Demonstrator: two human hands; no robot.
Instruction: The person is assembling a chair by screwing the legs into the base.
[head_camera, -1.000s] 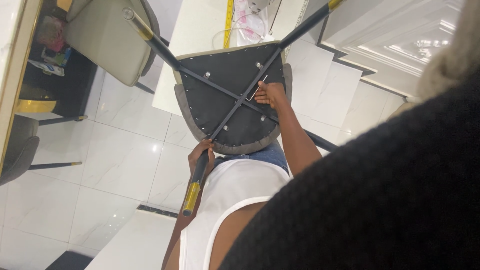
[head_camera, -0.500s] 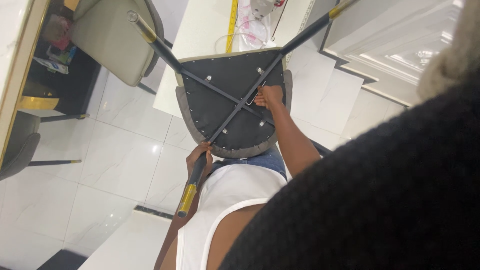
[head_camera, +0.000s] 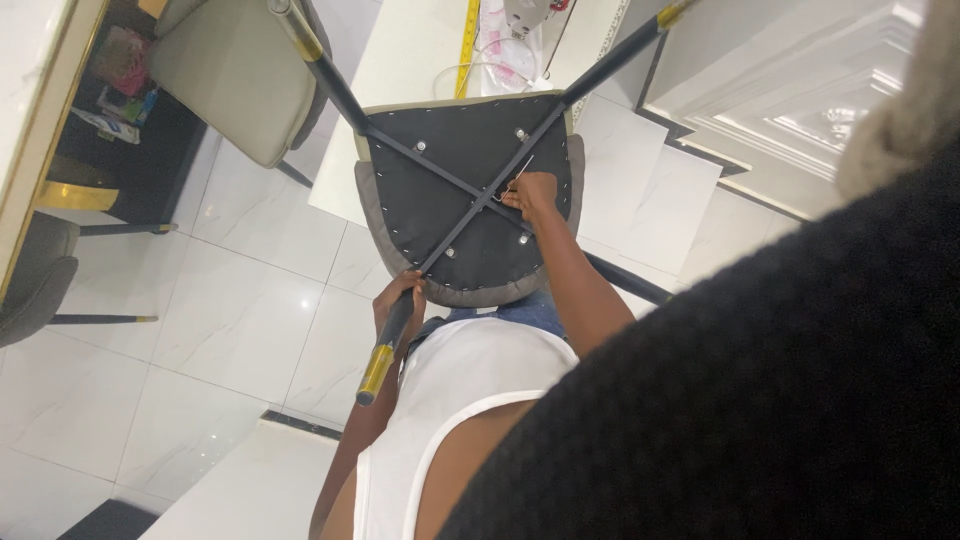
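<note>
An upturned grey chair (head_camera: 415, 195) rests against my lap, its dark underside facing up with black legs crossing at the middle. My left hand (head_camera: 398, 300) is closed around the nearest leg (head_camera: 383, 350), just above its gold tip. My right hand (head_camera: 530, 192) sits at the crossing of the legs and holds a small metal hex key (head_camera: 518, 170) against a bolt there. Several silver bolt heads show on the underside.
A second grey chair (head_camera: 235, 70) stands at the upper left beside a white table (head_camera: 410, 70) carrying a yellow tape measure (head_camera: 466, 40). Another chair (head_camera: 35, 285) is at the left edge. A dark knitted mass (head_camera: 760, 400) blocks the lower right.
The chair and both hands sit slightly lower in the view. My right hand stays at the leg crossing and my left hand keeps its grip on the leg.
</note>
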